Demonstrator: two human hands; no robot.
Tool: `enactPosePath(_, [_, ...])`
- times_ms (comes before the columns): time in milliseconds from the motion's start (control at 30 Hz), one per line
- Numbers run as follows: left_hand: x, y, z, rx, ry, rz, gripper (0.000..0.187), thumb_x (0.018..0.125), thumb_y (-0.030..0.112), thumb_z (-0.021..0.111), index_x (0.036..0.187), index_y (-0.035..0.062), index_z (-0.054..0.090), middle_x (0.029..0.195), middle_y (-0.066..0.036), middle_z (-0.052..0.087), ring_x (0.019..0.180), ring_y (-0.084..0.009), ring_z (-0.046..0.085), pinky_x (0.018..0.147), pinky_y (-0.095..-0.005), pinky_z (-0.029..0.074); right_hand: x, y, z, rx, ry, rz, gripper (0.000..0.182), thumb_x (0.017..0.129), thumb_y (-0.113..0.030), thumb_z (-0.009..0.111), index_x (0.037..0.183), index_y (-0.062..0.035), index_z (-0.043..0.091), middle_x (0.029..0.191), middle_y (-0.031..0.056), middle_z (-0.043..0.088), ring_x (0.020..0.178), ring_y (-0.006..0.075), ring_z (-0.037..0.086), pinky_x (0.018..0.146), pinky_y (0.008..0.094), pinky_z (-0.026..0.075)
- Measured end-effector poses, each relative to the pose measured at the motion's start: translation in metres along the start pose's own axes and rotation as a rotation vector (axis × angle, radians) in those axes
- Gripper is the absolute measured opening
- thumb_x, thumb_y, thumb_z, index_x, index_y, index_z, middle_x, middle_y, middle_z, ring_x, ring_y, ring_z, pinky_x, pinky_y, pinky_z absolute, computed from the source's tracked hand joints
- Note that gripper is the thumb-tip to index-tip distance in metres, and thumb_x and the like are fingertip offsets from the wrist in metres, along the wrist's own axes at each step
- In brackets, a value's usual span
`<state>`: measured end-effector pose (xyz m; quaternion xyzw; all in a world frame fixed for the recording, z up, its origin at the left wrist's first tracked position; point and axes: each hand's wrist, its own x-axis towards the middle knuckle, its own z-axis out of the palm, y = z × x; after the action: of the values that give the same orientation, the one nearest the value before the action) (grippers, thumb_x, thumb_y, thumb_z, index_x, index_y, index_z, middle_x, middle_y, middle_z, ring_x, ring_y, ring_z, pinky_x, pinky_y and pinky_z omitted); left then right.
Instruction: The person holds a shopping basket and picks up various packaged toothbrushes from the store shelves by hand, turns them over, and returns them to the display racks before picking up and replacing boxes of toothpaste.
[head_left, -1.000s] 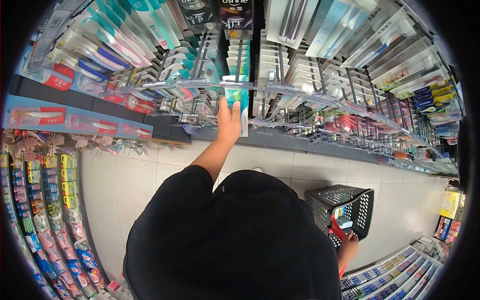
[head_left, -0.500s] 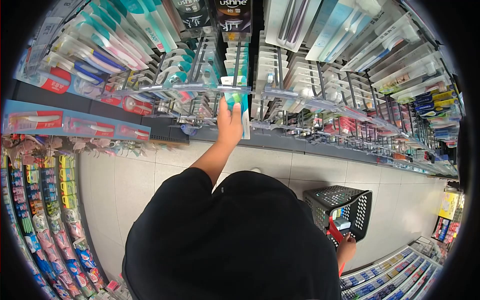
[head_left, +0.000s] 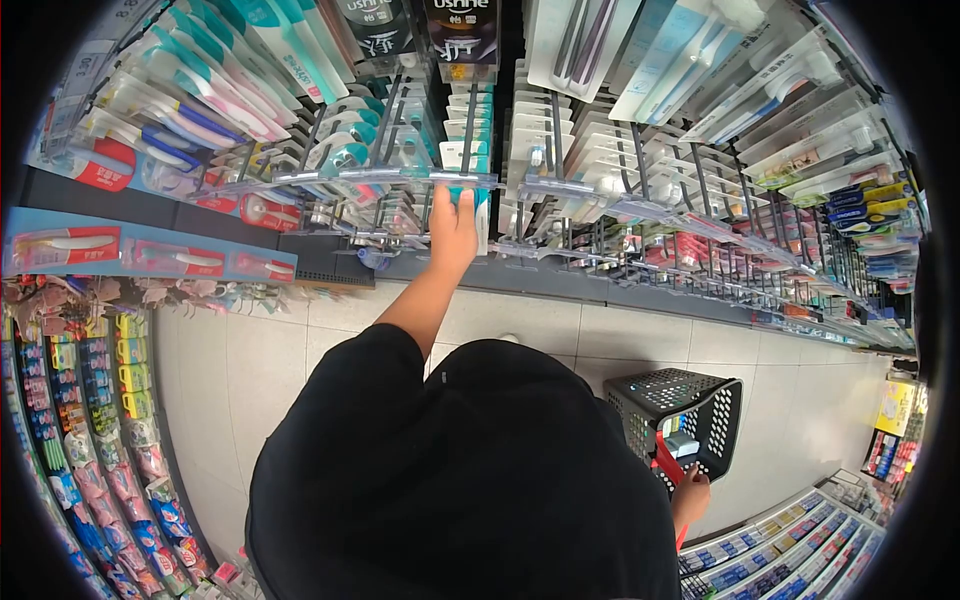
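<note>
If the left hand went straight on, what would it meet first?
Besides the teal-and-white flat pack in its grasp, the left hand would probably meet the clear plastic shelf strip first; depth is unclear.

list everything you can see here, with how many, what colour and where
held pack: one, teal and white, at the front of a hook
hanging packs: many, mostly white and teal, along the rack
dark packs: two, black, top centre
mounted packs: three, red and white, on a blue strip at left
left-side goods: many, multicoloured, on shelves
lower-right goods: many, mainly blue and white, on shelves
basket: one, black, on the right
handle: one, red, on the basket
box: one, grey-blue, inside the basket
floor: pale tiles
left hand: one, on the held pack
right hand: one, on the handle
</note>
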<state>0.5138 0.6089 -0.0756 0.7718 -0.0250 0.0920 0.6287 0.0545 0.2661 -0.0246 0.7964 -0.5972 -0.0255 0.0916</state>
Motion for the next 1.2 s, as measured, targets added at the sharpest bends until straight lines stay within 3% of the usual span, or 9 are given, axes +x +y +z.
enactPosePath(100, [0.012,-0.001,0.004,0.053,0.02,-0.001,0.029,0.093,0.02,0.047,0.114,0.0004,0.046,0.098,-0.019,0.058,0.089,-0.0326,0.056,0.079,-0.0388,0.042,0.0,-0.001,-0.002,-0.003,-0.012,0.009,0.039,0.084,-0.046,0.054,0.076,-0.0096,0.067,0.071,0.0121,0.065,0.066,0.0343,0.062,0.055,0.0469,0.046])
enactPosePath(333, [0.032,0.007,0.013,-0.04,0.065,0.07,0.029,0.091,0.021,0.052,0.113,0.0021,0.05,0.087,-0.009,0.057,0.08,-0.0177,0.052,0.073,-0.0324,0.042,0.002,-0.003,-0.003,-0.022,-0.03,0.014,0.038,0.084,-0.045,0.053,0.08,-0.0099,0.068,0.075,0.0116,0.066,0.069,0.0341,0.063,0.057,0.0473,0.047])
enactPosePath(467, [0.03,-0.033,0.018,0.351,-0.005,-0.004,0.038,0.084,0.024,0.062,0.113,0.0011,0.052,0.093,-0.015,0.061,0.086,-0.0282,0.057,0.079,-0.0372,0.043,0.002,-0.003,-0.003,-0.024,-0.034,0.01,0.038,0.084,-0.044,0.053,0.08,-0.01,0.068,0.076,0.0111,0.067,0.07,0.0338,0.063,0.057,0.0471,0.047])
enactPosePath(600, [-0.018,-0.02,0.031,0.385,0.065,0.031,0.062,0.082,0.018,0.062,0.129,-0.0073,0.03,0.131,-0.03,0.031,0.118,-0.0434,0.038,0.098,-0.0421,0.033,0.001,-0.006,-0.004,-0.021,-0.025,0.032,0.037,0.084,-0.044,0.053,0.08,-0.0098,0.068,0.076,0.0113,0.067,0.071,0.0336,0.063,0.058,0.0474,0.048])
enactPosePath(767, [-0.077,0.011,0.04,0.353,-0.208,0.138,0.064,0.083,0.019,0.06,0.132,-0.007,0.027,0.133,-0.03,0.029,0.119,-0.0436,0.036,0.101,-0.0429,0.031,0.004,0.0,0.0,-0.036,-0.051,0.021,0.037,0.083,-0.044,0.054,0.083,-0.0098,0.068,0.079,0.0115,0.067,0.072,0.0338,0.064,0.058,0.0475,0.048])
enactPosePath(833, [-0.096,-0.001,0.05,0.32,-0.454,0.243,0.052,0.084,0.02,0.058,0.126,-0.0034,0.038,0.122,-0.026,0.045,0.113,-0.04,0.045,0.095,-0.0435,0.037,0.003,0.002,-0.001,-0.012,-0.038,0.013,0.037,0.083,-0.044,0.054,0.084,-0.0105,0.068,0.079,0.0116,0.067,0.072,0.0338,0.064,0.058,0.0474,0.048])
enactPosePath(867, [-0.101,0.002,0.052,0.121,-0.683,0.048,0.039,0.085,0.019,0.056,0.119,0.0016,0.046,0.108,-0.019,0.057,0.103,-0.0356,0.053,0.087,-0.0434,0.042,0.001,0.0,0.001,0.005,-0.033,0.013,0.037,0.083,-0.045,0.054,0.084,-0.0109,0.068,0.079,0.0116,0.067,0.072,0.0338,0.064,0.058,0.0473,0.048])
enactPosePath(967, [-0.106,0.022,0.051,0.174,-1.205,-0.005,0.033,0.088,0.025,0.053,0.115,0.005,0.052,0.103,-0.014,0.06,0.097,-0.032,0.058,0.082,-0.0402,0.046,0.002,0.005,0.005,0.066,-0.077,0.02,0.035,0.084,-0.044,0.054,0.085,-0.012,0.067,0.08,0.0104,0.067,0.072,0.0324,0.063,0.059,0.0458,0.048])
enactPosePath(1200, [-0.124,0.025,0.081,0.334,-1.457,0.226,0.031,0.088,0.027,0.053,0.112,0.0069,0.054,0.103,-0.013,0.061,0.097,-0.0316,0.057,0.083,-0.0412,0.045,0.001,0.04,0.008,0.681,-0.058,-0.113,0.026,0.081,-0.024,0.063,0.096,-0.0028,0.061,0.082,0.0081,0.061,0.073,0.0217,0.058,0.062,0.033,0.045])
